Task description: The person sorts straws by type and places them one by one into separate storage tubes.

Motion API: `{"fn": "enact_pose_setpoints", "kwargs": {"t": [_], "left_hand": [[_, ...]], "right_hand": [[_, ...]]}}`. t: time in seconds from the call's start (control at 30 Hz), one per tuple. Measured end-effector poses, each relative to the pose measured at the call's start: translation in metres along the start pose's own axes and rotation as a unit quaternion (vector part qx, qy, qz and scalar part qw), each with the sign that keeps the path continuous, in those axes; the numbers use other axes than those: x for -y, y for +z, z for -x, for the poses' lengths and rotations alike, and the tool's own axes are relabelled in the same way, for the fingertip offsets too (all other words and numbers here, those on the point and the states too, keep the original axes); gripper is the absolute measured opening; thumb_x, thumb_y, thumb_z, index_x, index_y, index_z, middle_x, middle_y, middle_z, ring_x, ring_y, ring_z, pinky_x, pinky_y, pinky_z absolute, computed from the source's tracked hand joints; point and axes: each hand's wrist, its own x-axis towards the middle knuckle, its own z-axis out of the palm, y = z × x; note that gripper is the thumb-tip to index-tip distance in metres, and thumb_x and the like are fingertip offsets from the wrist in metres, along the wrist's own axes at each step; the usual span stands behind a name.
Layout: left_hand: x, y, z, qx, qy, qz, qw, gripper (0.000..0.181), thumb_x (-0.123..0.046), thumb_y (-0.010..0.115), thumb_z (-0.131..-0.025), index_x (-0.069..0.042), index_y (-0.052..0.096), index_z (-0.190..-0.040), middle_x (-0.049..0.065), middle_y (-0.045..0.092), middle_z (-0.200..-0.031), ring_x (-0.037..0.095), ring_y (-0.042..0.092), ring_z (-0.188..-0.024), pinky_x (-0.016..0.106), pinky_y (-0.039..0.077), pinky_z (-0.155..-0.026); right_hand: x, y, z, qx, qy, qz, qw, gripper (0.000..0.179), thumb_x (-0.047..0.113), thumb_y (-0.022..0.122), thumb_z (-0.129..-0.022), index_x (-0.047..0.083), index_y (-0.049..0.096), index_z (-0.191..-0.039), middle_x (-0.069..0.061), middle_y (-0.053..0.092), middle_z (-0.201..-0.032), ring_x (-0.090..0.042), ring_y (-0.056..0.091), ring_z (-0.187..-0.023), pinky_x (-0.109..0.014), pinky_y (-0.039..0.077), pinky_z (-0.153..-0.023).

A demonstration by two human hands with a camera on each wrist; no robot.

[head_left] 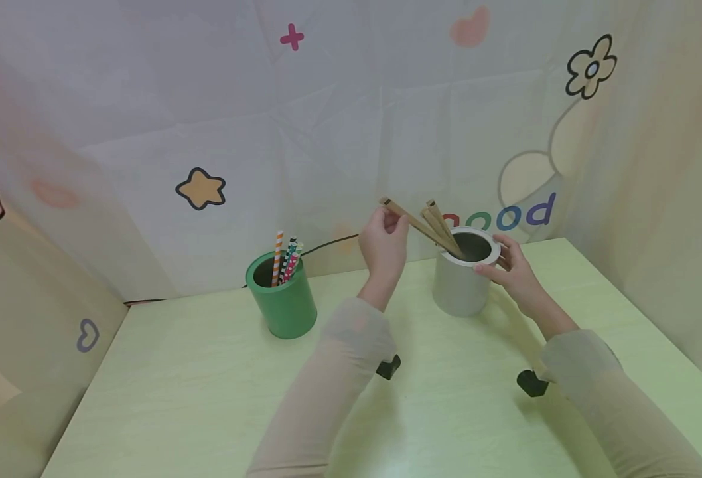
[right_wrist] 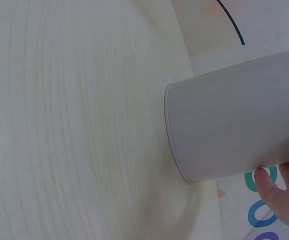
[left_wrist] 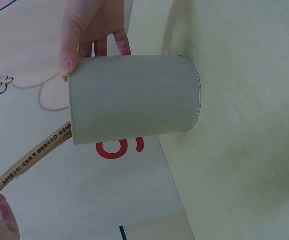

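My left hand [head_left: 383,242] pinches the upper end of a brown paper-wrapped straw [head_left: 413,222] printed with black characters. That straw slants down to the right, its lower end inside the pale grey canister [head_left: 461,292]. More brown wrapped straws [head_left: 437,219] lean out of the same canister at its left rim. From the right, my right hand [head_left: 515,272] grips the canister near its rim, thumb in front and fingers behind. In the left wrist view the canister [left_wrist: 134,97] stands on the table, with the right hand [left_wrist: 97,25] at its upper side.
A green canister [head_left: 291,312] holding several patterned straws [head_left: 285,262], striped and dotted, stands left of my left hand. The light wood-grain table [head_left: 196,378] meets a printed cloth backdrop [head_left: 327,133] behind both canisters. Another cloth side [head_left: 643,166] borders the right.
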Motion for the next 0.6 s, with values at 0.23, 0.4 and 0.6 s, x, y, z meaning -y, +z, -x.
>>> {"fn": "enact_pose_setpoints", "kwargs": {"t": [0.23,0.4,0.6], "left_hand": [[0.002,0.011,0.008,0.029,-0.013,-0.037,0.9988,0.012,-0.019,0.059,-0.083,-0.01,0.064,-0.089,0.002,0.068,-0.085,0.012,0.063,-0.079,0.025,0.049,-0.07],[0.004,0.018,0.012,0.043,-0.025,-0.073,0.9961,0.014,-0.022,0.058,-0.083,-0.012,0.066,-0.088,-0.001,0.068,-0.084,0.012,0.061,-0.079,0.027,0.047,-0.073],[0.007,0.025,0.017,0.066,-0.029,-0.084,0.9938,0.014,-0.022,0.057,-0.083,-0.013,0.067,-0.087,-0.001,0.068,-0.083,0.01,0.061,-0.078,0.023,0.048,-0.071]], "right_hand": [[0.001,0.0,0.001,0.0,-0.002,0.003,1.0,0.08,0.02,0.055,-0.087,0.011,-0.003,-0.141,-0.017,0.001,-0.148,-0.036,0.005,-0.135,-0.055,0.018,-0.104],[0.001,0.001,0.001,0.001,-0.004,0.0,1.0,0.079,0.019,0.055,-0.087,0.011,-0.003,-0.141,-0.017,0.002,-0.148,-0.035,0.006,-0.135,-0.054,0.019,-0.105],[0.0,0.0,0.0,-0.001,-0.003,0.0,1.0,0.08,0.02,0.055,-0.087,0.01,-0.002,-0.141,-0.017,0.002,-0.148,-0.035,0.006,-0.135,-0.054,0.02,-0.104]]}}
